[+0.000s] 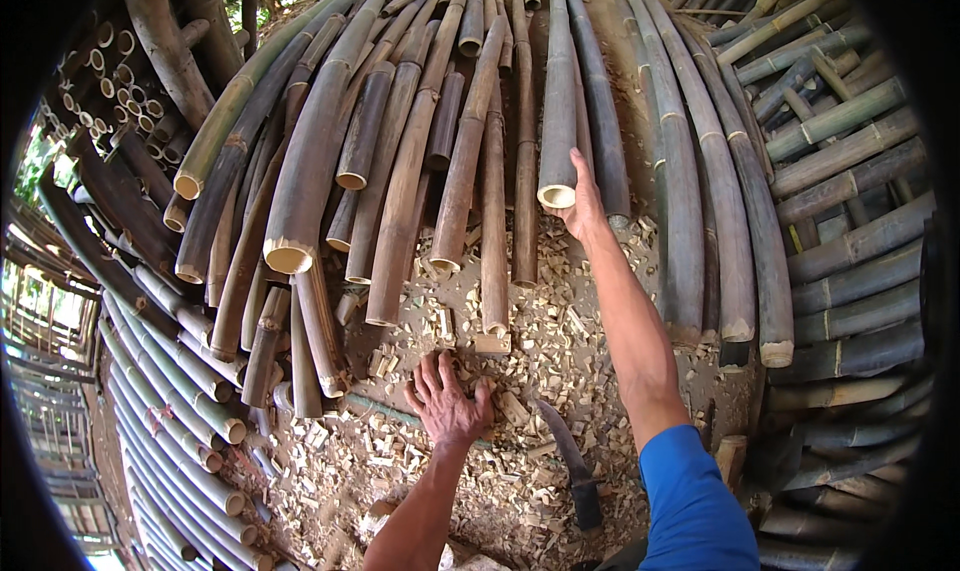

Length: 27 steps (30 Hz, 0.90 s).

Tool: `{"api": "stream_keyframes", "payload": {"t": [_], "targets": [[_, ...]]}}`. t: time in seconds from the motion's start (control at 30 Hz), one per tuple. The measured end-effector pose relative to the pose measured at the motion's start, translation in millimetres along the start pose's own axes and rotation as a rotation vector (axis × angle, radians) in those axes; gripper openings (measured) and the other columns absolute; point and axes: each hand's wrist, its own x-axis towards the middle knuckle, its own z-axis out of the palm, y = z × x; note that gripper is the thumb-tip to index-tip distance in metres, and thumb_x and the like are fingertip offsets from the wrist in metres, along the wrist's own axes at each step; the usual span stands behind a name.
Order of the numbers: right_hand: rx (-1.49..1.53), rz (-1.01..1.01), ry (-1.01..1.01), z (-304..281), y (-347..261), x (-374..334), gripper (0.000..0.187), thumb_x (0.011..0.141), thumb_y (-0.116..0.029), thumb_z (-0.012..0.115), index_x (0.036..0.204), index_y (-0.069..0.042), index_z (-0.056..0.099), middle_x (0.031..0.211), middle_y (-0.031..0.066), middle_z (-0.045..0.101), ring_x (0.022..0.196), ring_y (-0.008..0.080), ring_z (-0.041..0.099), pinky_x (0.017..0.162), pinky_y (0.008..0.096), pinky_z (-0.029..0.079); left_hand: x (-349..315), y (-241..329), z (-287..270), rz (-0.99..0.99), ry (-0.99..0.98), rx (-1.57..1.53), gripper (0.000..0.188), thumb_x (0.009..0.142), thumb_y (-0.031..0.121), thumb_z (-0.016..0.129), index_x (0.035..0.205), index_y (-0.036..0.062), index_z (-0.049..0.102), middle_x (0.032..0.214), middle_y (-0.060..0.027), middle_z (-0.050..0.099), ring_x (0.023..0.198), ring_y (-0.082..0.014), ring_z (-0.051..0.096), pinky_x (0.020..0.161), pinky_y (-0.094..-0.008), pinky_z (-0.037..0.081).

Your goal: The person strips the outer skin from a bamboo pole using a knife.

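My right hand [583, 203] reaches forward and grips the near end of a thick grey-brown bamboo pole [558, 121]. Its thumb lies along the pole's side, while the other fingers are hidden beneath. The pole's pale cut end [556, 196] faces me. Low over the chip-strewn ground, my left hand [450, 399] is spread with its fingers apart and holds nothing. Whether its palm touches the ground I cannot tell. Between my forearms lies a machete [570, 461] with a curved dark blade, its dark handle toward me. A small wood block [492, 344] sits just ahead of my left hand.
Pale wood chips [400, 471] cover the ground. A large pile of bamboo poles [400, 171] fans out ahead. More poles lie at the right [700, 161], with stacked bamboo [850, 261] beyond them. Rows of poles [180, 421] line the left side.
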Motion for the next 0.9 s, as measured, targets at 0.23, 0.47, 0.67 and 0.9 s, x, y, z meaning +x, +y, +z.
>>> {"api": "stream_keyframes", "payload": {"t": [0.23,0.47,0.67,0.9], "targets": [[-0.195,0.005,0.124,0.9,0.9,2.1,0.084,0.084,-0.054,0.085,0.141,-0.003,0.050,0.115,0.0130,0.069,0.098,0.0277,0.072,0.083,0.0526,0.059,0.0,2.2,2.8,-0.008,-0.005,-0.004,0.086,0.089,0.054,0.062,0.157,0.0077,0.039,0.161,-0.0175,0.037,0.154,-0.0375,0.028,0.126,-0.0641,0.011],[-1.242,-0.227,0.322,4.3,-15.1,0.7,0.057,0.088,-0.041,0.076,0.126,-0.001,0.063,0.141,0.0263,0.058,0.113,0.0504,0.067,0.097,0.0581,0.055,1.1,2.7,-2.4,-0.042,-0.109,-0.012,0.090,0.092,0.060,0.056,0.161,0.0076,0.034,0.168,-0.0205,0.030,0.158,-0.0400,0.023,0.128,-0.0645,0.006],[-1.528,-0.243,0.813,-25.0,-57.9,4.5,0.062,0.088,-0.037,0.076,0.137,-0.004,0.056,0.151,0.0246,0.053,0.134,0.0448,0.058,0.107,0.0556,0.051,2.9,5.3,-8.7,-0.040,-0.118,-0.044,0.089,0.091,0.058,0.058,0.161,0.0080,0.034,0.169,-0.0192,0.029,0.159,-0.0392,0.022,0.128,-0.0647,0.006],[-1.395,0.035,0.661,-62.8,-38.0,-3.0,0.069,0.086,-0.038,0.080,0.137,0.000,0.053,0.139,0.0276,0.064,0.127,0.0431,0.066,0.107,0.0544,0.053,1.8,3.0,-6.3,-0.042,-0.095,-0.047,0.090,0.090,0.058,0.058,0.161,0.0101,0.034,0.166,-0.0194,0.032,0.158,-0.0389,0.024,0.128,-0.0655,0.007]]}}
